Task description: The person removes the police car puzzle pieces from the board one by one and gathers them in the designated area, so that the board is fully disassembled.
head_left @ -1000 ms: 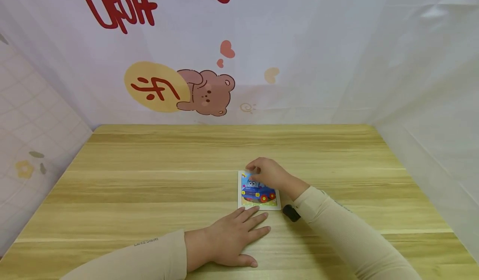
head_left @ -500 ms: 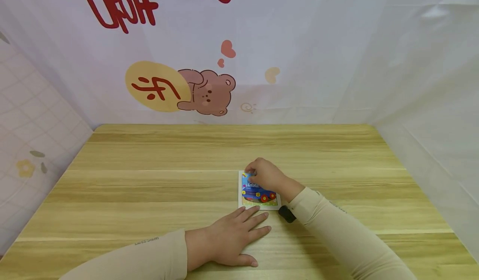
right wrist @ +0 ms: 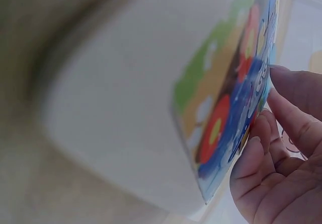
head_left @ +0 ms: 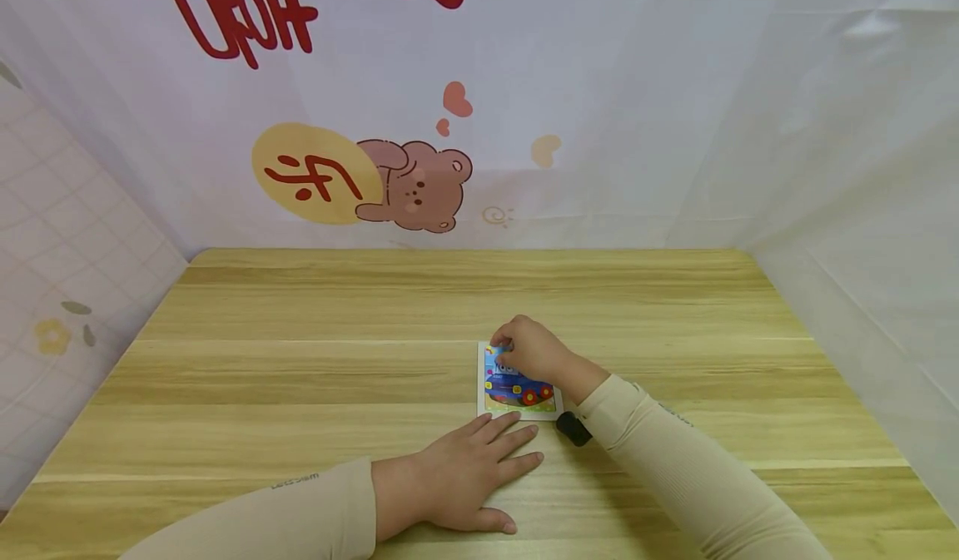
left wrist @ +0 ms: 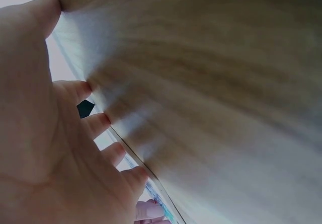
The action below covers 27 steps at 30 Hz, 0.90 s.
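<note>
A small square picture puzzle (head_left: 520, 393) with a white border lies on the wooden table, showing a blue cartoon car with red wheels. Over its upper part is my right hand (head_left: 535, 350), its thumb and index fingertips down at the picture. In the right wrist view the other fingers of the right hand (right wrist: 282, 173) curl beside the picture surface; I cannot tell whether a piece is pinched between the fingertips. My left hand (head_left: 464, 473) rests palm down with fingers spread, fingertips right at the puzzle's near edge. In the left wrist view its thumb and fingertips meet the tabletop.
A black object (head_left: 573, 428) sits below the right wrist, just right of the puzzle. The wooden table (head_left: 300, 335) ends at a white cloth backdrop (head_left: 637, 86) printed with a bear and red characters. More cloth hangs along the left and right sides.
The right hand and forearm shifted slightly left over the puzzle at first, then stayed nearly still. The left hand and the puzzle kept their places.
</note>
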Motion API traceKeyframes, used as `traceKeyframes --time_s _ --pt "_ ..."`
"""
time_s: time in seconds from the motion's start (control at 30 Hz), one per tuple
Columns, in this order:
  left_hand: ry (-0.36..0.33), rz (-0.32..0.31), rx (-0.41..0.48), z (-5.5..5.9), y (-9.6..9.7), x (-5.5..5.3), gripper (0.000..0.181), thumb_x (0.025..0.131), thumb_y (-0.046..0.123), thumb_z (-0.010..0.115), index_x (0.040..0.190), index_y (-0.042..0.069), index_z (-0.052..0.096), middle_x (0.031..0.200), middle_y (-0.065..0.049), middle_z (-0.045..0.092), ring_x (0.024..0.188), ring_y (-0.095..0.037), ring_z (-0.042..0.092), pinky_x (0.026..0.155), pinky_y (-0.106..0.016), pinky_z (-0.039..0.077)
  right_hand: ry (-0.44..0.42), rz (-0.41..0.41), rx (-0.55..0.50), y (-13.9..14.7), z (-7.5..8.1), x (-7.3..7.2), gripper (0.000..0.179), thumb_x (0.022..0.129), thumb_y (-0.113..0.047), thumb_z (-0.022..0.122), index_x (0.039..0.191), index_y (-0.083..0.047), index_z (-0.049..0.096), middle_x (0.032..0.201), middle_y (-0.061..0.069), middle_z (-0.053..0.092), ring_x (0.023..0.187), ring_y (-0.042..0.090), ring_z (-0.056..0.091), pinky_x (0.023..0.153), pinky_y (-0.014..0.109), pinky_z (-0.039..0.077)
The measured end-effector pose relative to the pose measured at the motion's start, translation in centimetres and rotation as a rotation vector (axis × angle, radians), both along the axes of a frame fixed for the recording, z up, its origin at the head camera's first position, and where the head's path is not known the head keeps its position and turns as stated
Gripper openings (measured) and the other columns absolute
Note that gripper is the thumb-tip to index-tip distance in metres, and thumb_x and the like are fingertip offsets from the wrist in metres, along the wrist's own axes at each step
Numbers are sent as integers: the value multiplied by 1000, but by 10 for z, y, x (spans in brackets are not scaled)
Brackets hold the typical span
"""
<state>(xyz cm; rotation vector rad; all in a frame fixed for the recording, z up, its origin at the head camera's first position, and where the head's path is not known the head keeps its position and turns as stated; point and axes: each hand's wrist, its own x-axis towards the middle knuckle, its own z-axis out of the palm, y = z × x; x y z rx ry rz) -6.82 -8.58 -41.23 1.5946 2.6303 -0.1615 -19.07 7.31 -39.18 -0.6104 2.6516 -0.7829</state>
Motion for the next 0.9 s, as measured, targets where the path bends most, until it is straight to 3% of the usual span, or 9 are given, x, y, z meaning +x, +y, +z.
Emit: traceKeyframes --time_s 0.6,0.9 --pt "35 -14 17 -2 -1 1 74 92 69 35 150 24 36 156 -5 31 143 -28 27 107 -43 37 -3 -12 -10 0 -1 -1 15 86 -6 71 100 -3 65 96 6 60 89 19 58 85 37 50" --pt "7 -6 3 -1 0 1 73 93 69 35 151 24 35 156 -4 29 144 -27 25 108 -43 36 -17 -17 -59 1 1 -1 10 87 -5 70 94 -5 63 91 5 57 84 19 53 81 36 48"
